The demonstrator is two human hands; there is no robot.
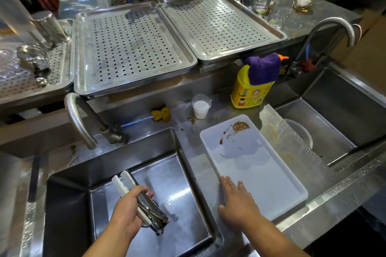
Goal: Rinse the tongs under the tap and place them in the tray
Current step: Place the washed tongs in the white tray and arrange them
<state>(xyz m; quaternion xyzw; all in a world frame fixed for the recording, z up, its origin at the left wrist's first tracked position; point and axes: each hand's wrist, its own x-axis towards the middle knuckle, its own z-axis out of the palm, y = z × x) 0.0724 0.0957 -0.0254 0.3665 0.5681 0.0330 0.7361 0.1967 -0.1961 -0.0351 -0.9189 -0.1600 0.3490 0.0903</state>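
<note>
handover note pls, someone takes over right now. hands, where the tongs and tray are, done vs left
Left hand: closed around the tongs, held over the left sink basin, white tips pointing up and away.
Right hand: empty, flat on the near edge of the white plastic tray between the sinks; brown residue at its far end.
Left tap: no water visible.
Done: tongs picked up.
Left: rinse under the tap, put them in the tray.

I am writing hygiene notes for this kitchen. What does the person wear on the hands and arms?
Nothing is worn. The left hand and the right hand are bare, with no gloves, rings or watch to see. Both forearms are uncovered as far as the picture's lower edge, so no sleeve shows.
</note>
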